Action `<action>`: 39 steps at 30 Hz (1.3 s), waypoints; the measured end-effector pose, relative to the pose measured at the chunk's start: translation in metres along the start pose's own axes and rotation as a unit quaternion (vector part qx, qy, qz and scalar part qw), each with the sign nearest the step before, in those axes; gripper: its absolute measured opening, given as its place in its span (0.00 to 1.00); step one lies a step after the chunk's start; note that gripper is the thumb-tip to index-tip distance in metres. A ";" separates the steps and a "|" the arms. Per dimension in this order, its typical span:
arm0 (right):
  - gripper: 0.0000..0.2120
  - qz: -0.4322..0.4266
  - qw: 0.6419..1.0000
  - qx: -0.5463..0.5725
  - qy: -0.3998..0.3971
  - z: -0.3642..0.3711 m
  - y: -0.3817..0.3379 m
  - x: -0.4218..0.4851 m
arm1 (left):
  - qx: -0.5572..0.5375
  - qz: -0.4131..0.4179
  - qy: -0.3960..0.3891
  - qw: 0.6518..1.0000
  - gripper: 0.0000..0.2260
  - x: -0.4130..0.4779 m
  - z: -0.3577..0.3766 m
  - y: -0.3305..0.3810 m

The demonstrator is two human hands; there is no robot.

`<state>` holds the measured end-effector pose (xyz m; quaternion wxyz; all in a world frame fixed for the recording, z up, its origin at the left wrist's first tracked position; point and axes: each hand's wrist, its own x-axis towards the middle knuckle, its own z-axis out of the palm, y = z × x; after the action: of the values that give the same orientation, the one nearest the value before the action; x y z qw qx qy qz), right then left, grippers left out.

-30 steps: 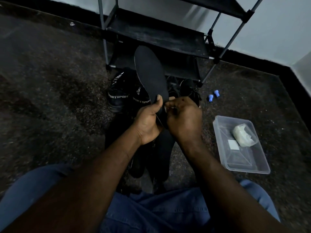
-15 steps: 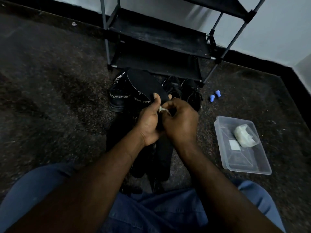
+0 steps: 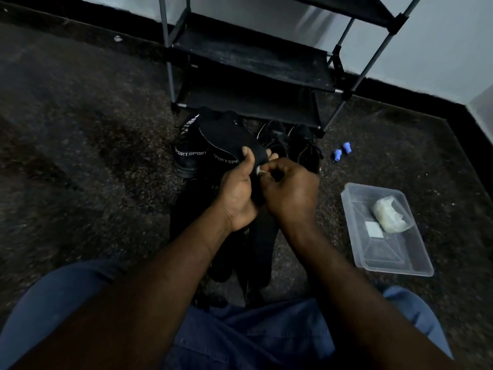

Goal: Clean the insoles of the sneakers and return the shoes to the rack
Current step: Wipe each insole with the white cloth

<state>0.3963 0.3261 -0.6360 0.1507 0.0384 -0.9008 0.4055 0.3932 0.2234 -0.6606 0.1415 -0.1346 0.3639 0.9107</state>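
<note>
The black insole [image 3: 229,137] pointed toward 11 o'clock. Left hand [image 3: 237,193] gripped its heel end; right hand [image 3: 290,190] pinched a white scrap [image 3: 260,170] against it.

Left hand [image 3: 238,194] and right hand [image 3: 292,192] touch, fingers curled, forearms converging

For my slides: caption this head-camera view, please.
The left hand grips a black insole while the right hand pinches a small white wad at its near end.
</note>
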 end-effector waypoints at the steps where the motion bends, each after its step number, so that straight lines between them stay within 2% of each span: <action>1: 0.04 0.012 1.000 -0.007 0.006 -0.001 0.002 0.005 | 0.000 0.000 0.000 1.000 0.29 -0.002 0.001 0.000; 6: 0.05 0.035 0.999 -0.020 -0.004 -0.002 0.000 0.004 | 0.001 0.010 0.001 1.000 0.29 -0.002 0.002 0.000; 10: 0.07 0.006 0.999 0.003 -0.032 0.003 -0.006 -0.009 | 0.000 -0.001 -0.002 1.000 0.30 0.001 -0.001 0.001; 18: 0.04 0.073 0.997 -0.028 0.013 -0.002 0.007 0.009 | -0.003 0.007 0.001 1.000 0.29 0.001 -0.001 -0.003; 24: 0.05 0.042 0.998 0.020 -0.032 0.006 -0.005 -0.014 | -0.004 0.004 0.007 1.000 0.30 0.001 0.000 0.000; 30: 0.04 0.085 0.996 0.002 0.010 -0.001 0.007 0.010 | 0.001 -0.001 0.011 1.000 0.28 -0.003 0.004 -0.004; 36: 0.06 0.022 0.999 0.005 -0.036 0.003 -0.003 -0.011 | -0.003 -0.001 0.004 1.000 0.29 0.000 0.002 0.001; 39: 0.06 0.010 1.000 0.000 -0.025 0.003 0.001 -0.009 | 0.007 -0.005 0.008 1.000 0.29 -0.002 0.002 0.000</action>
<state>0.4044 0.3242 -0.6416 0.1238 0.0401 -0.9045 0.4060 0.3944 0.2247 -0.6586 0.1444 -0.1425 0.3709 0.9062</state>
